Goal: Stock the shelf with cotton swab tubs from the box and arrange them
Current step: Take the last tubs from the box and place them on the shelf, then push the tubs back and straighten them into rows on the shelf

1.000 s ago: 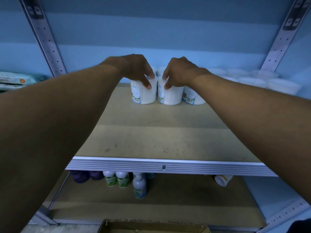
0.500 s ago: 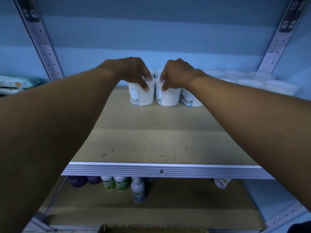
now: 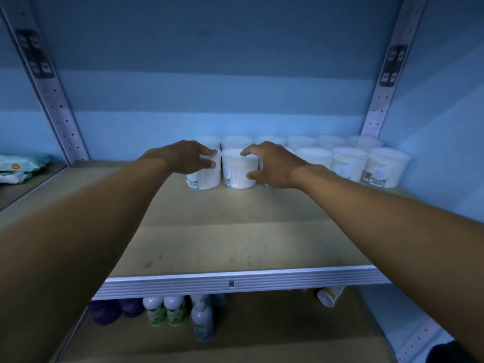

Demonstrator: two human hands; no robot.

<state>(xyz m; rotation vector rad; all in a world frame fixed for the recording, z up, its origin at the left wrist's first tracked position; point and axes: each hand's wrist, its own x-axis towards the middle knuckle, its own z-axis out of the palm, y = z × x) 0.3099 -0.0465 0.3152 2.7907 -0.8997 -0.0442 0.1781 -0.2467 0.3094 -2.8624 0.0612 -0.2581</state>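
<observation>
your left hand (image 3: 187,158) lies over the leftmost front tub (image 3: 205,176) at mid-frame, fingers fairly straight across its lid, not curled round it. your right hand (image 3: 272,166) is spread beside the second front tub (image 3: 239,169), forefinger at its lid, thumb low at its side, the grasp loose and unclenched. both tubs stand upright, just beside each other, at the back of the shelf (image 3: 235,281); more tubs (image 3: 348,163) run in two rows toward the right of frame.

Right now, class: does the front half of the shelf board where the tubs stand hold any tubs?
No: the cotton swab tubs all stand in rows against the back wall, and the front of the shelf board is bare.
</observation>
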